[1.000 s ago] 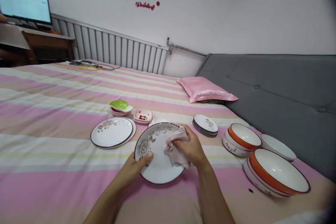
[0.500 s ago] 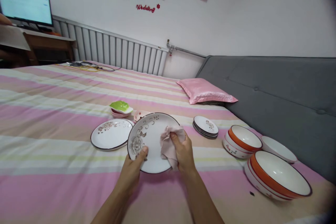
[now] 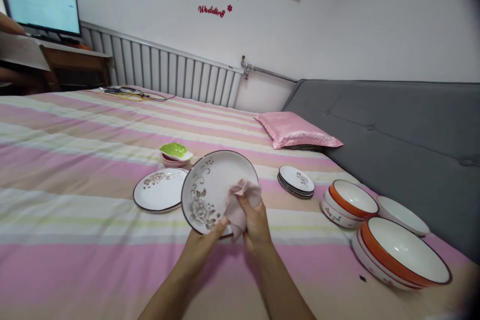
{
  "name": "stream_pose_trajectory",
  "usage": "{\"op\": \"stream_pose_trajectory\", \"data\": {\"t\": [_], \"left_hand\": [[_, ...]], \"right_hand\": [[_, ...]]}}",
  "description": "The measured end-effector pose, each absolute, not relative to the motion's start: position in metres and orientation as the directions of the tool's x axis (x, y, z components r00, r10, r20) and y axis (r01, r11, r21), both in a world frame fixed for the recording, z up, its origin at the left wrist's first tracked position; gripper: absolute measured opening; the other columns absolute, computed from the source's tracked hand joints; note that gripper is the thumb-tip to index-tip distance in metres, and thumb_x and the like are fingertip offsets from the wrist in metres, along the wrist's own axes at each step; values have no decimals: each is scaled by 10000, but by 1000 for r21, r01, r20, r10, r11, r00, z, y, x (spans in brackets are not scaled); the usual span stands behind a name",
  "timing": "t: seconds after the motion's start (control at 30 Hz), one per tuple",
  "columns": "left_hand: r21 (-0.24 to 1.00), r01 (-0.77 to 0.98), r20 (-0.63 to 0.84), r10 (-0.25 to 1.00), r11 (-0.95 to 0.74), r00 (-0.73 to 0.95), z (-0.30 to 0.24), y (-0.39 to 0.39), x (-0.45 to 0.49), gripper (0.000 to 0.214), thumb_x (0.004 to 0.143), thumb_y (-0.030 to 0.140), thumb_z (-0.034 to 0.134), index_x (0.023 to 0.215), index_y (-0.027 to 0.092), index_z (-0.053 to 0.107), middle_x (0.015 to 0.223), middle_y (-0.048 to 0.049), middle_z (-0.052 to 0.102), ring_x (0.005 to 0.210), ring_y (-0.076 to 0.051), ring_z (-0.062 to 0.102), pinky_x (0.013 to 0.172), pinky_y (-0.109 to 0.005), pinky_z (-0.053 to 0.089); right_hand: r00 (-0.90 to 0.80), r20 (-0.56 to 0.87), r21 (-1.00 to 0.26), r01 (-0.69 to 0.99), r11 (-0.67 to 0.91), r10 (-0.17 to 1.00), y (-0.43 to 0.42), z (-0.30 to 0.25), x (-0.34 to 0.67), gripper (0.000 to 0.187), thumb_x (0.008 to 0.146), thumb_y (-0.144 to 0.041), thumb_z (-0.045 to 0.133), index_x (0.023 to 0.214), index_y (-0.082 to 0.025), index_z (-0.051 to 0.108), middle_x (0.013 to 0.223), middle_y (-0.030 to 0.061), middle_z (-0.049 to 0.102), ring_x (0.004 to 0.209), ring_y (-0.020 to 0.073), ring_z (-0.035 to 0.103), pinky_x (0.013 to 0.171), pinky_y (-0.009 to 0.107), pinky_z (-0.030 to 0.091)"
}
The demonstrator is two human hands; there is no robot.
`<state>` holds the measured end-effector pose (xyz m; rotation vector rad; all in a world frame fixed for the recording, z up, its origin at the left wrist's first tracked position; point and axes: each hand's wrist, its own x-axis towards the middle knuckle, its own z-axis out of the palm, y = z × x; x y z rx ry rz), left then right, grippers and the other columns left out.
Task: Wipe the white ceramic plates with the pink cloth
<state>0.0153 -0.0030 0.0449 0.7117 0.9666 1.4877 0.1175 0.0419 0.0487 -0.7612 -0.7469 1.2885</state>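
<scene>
Head view: both hands meet at the near edge of one dark-rimmed floral plate, held tilted above the bed. The left hand is closed on its lower rim, thumb over the front; the right hand is bunched tight around a pale pink cloth, pressing it to the plate's right side.

Left of the grip I count one floral plate lying flat, and just past that, one green leaf-shaped dish topping small pink dishes, too overlapped to number. Right of the grip sits one stack of small floral plates, at least three; farther right, two orange-banded bowls, one nearer me, plus one shallow white bowl beside them.

Under it all spreads a striped bedsheet in pink, cream and beige. Beyond the grip are a pink satin pillow, a tangle of cables and a radiator; a grey headboard runs along the right. Far left, a monitor glows on a desk, with someone's arm near it.
</scene>
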Motion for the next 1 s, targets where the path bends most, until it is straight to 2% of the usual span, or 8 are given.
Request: {"op": "stream_pose_trajectory", "data": {"t": [0.07, 0.13, 0.27, 0.37, 0.5, 0.7, 0.83, 1.0], "left_hand": [[910, -413, -9, 998, -14, -54, 52, -6, 9, 661, 596, 330, 777, 1195, 161, 555, 1206, -115, 614, 1138, -268, 536, 925, -320, 454], [934, -356, -5, 1000, 10, 14, 59, -7, -1, 625, 596, 340, 771, 1157, 150, 572, 1114, -123, 662, 1015, -259, 606, 829, -301, 500], [979, -167, -98, 989, 116, 113, 61, -6, -18, 421, 641, 419, 718, 915, 108, 644, 819, -124, 710, 721, -223, 641, 559, -259, 512], [973, -88, -204, 972, 215, 115, 55, -5, -21, 403, 623, 419, 727, 864, 110, 638, 776, -113, 699, 604, -193, 616, 481, -262, 499], [977, -118, -160, 978, 175, 131, 48, -5, -18, 352, 629, 408, 725, 785, 110, 620, 653, -61, 653, 440, -124, 530, 416, -242, 457], [970, -218, -89, 993, 103, 73, 41, -2, -6, 333, 655, 394, 712, 791, 110, 604, 643, -43, 618, 462, -119, 517, 397, -225, 434], [956, -294, -46, 997, 27, -61, 37, 1, 1, 318, 644, 389, 716, 739, 109, 596, 607, -27, 589, 451, -111, 501, 383, -220, 422], [923, -382, -17, 987, -45, -158, 41, 1, 6, 342, 628, 378, 730, 814, 132, 583, 646, -17, 592, 532, -153, 549, 390, -237, 440]], "right_hand": [[138, 47, -812, -572, 118, 989, 47, 51, 130, 377, 659, -314, 747, 994, -194, 622, 898, 16, 695, 783, 150, 645, 739, 270, 502], [131, 62, -813, -569, 126, 989, 51, 53, 143, 353, 651, -299, 753, 965, -193, 633, 879, 13, 695, 762, 143, 644, 718, 260, 502], [69, 100, -869, -480, 121, 993, 53, 55, 160, 299, 653, -284, 755, 915, -190, 648, 806, 10, 698, 678, 135, 637, 645, 251, 501], [13, 138, -908, -398, 132, 990, 52, 53, 162, 266, 659, -282, 753, 888, -188, 655, 801, 13, 699, 688, 141, 636, 662, 260, 498], [19, 142, -917, -373, 139, 990, 51, 52, 158, 297, 669, -298, 746, 931, -190, 656, 857, 20, 695, 757, 153, 637, 703, 265, 493], [70, 110, -896, -424, 129, 992, 50, 56, 148, 351, 670, -322, 740, 978, -193, 635, 785, 6, 679, 671, 149, 627, 635, 264, 501], [98, 82, -883, -454, 118, 992, 47, 54, 134, 396, 672, -344, 733, 1023, -200, 620, 823, 11, 679, 680, 155, 630, 634, 271, 503], [-45, 46, -860, -510, 17, 998, 36, 54, 114, 431, 699, -368, 708, 1086, -221, 588, 809, 7, 672, 669, 168, 631, 615, 287, 510]]}}
